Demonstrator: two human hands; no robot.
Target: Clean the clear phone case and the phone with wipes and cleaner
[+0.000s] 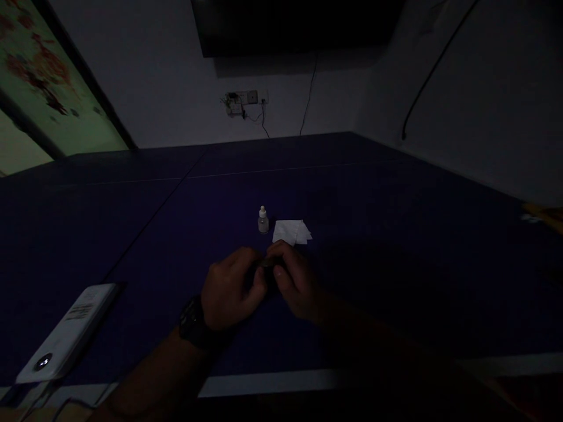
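Both of my hands meet over the dark blue table [211, 223], close to its front edge. My left hand [231, 287], with a black watch [193, 322] on the wrist, is closed, thumb against curled fingers. Facing it, my right hand [294, 281] pinches with its thumb and fingers. Between the fingertips is a small dark object [266, 262] with a faint shine; its kind is too dim to make out. Just beyond the hands, a small dropper bottle [263, 223] with a white top stands upright. Beside it lie white paper pieces [290, 231], overlapping each other.
A white power bank-like box [65, 334] with cables at its near end lies at the left. Sockets with plugs and wires [241, 102] are on the far wall, under a dark screen [299, 26]. A yellow item [545, 217] sits at the right edge.
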